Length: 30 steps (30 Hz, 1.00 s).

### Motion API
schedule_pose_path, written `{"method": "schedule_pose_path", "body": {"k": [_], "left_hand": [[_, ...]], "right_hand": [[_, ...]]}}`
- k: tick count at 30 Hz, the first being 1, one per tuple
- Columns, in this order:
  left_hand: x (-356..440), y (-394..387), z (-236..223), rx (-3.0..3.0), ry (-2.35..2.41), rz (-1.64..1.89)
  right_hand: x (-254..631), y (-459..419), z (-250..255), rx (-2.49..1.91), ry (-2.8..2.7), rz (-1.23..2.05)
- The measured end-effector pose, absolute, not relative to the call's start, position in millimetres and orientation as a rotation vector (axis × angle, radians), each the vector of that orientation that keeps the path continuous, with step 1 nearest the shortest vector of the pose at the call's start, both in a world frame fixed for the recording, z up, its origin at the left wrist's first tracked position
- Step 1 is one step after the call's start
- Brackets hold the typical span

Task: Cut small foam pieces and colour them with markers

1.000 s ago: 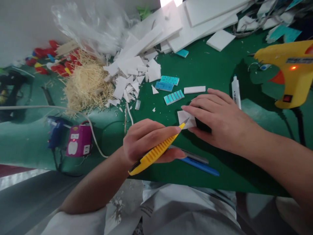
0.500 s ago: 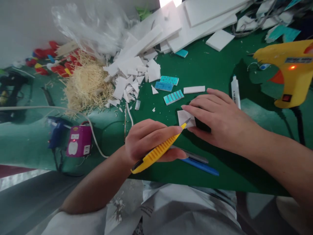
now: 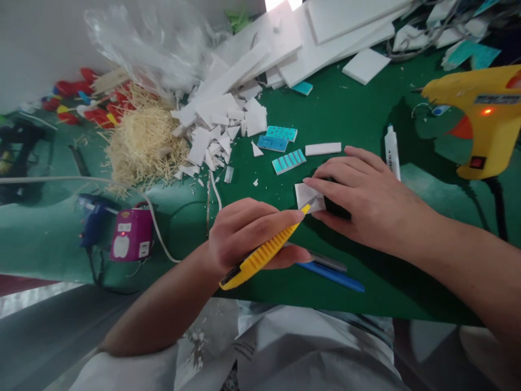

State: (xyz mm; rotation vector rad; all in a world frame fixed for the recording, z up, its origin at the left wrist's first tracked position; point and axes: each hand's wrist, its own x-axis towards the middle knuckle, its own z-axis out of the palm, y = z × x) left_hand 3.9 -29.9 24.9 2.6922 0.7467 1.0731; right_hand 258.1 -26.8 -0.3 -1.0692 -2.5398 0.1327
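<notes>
My left hand (image 3: 248, 231) is closed around a yellow utility knife (image 3: 264, 251), its blade tip resting on a small white foam piece (image 3: 307, 194). My right hand (image 3: 366, 198) lies flat over that foam piece, fingers stretched out, pressing it onto the green table (image 3: 350, 119). Under my hands lie a blue pen (image 3: 331, 275) and a grey one.
A yellow glue gun (image 3: 482, 117) stands at the right, lamp lit. A white tube (image 3: 392, 150), teal patterned pieces (image 3: 288, 161) and a white strip (image 3: 323, 149) lie beyond my hands. Foam scraps (image 3: 222, 127), straw (image 3: 140, 144) and a purple charger (image 3: 131, 234) sit left.
The knife has shifted slightly, its blade tip edging along the foam piece. My right hand stays in place.
</notes>
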Motion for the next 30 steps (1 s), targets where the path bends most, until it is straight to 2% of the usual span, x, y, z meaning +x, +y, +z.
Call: {"method": "schedule_pose_path", "body": {"k": [17,30], "left_hand": [[7.2,-31.8,26.0,2.678,0.762,1.085],[6.0,-33.0,26.7,2.691,0.739,1.079]], "right_hand": [[258.1,-25.7,0.9,-1.085,-2.513,0.221],[258.5,-25.7,-0.6,-1.068,-2.539,0.133]]}}
